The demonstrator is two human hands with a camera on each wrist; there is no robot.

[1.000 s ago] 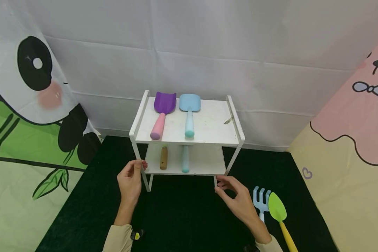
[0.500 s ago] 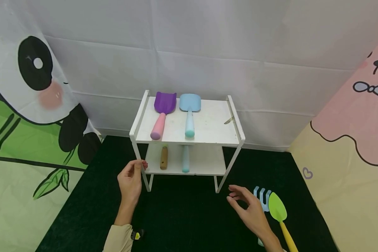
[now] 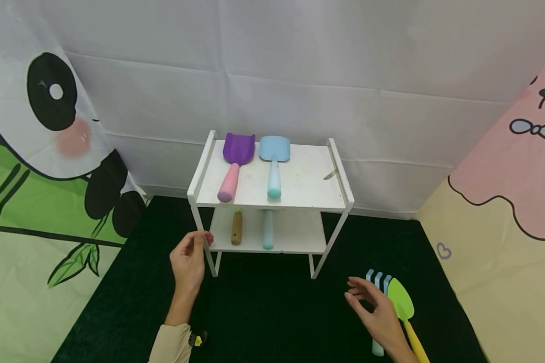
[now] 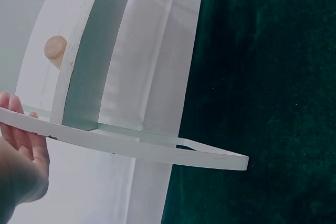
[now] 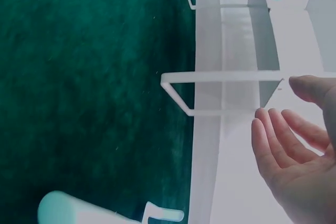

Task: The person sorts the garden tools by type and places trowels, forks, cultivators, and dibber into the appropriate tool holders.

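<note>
A white two-tier rack point(image 3: 306, 176) stands against the back cloth. My left hand point(image 3: 188, 259) grips its front left leg, with the fingers point(image 4: 38, 142) behind the leg in the left wrist view. On the upper shelf lie a purple shovel point(image 3: 238, 147) with a pink handle and a light-blue shovel point(image 3: 274, 148). Below them, a wooden handle point(image 3: 236, 229) and a light-blue handle point(image 3: 268, 231) show on the lower shelf; their heads are hidden. My right hand point(image 3: 378, 313) holds nothing, fingers loosely bent, apart from the rack and partly over a blue hand fork point(image 3: 378, 280).
A green trowel point(image 3: 400, 297) with a yellow handle lies beside the fork, at the right on the dark green cloth point(image 3: 268, 312). Printed cloth walls stand at the left and right, with a white cloth wall point(image 3: 300, 65) behind.
My right hand has let go of the rack's front right leg and moved right and toward me, to the fork. The left hand has stayed on the left leg.
</note>
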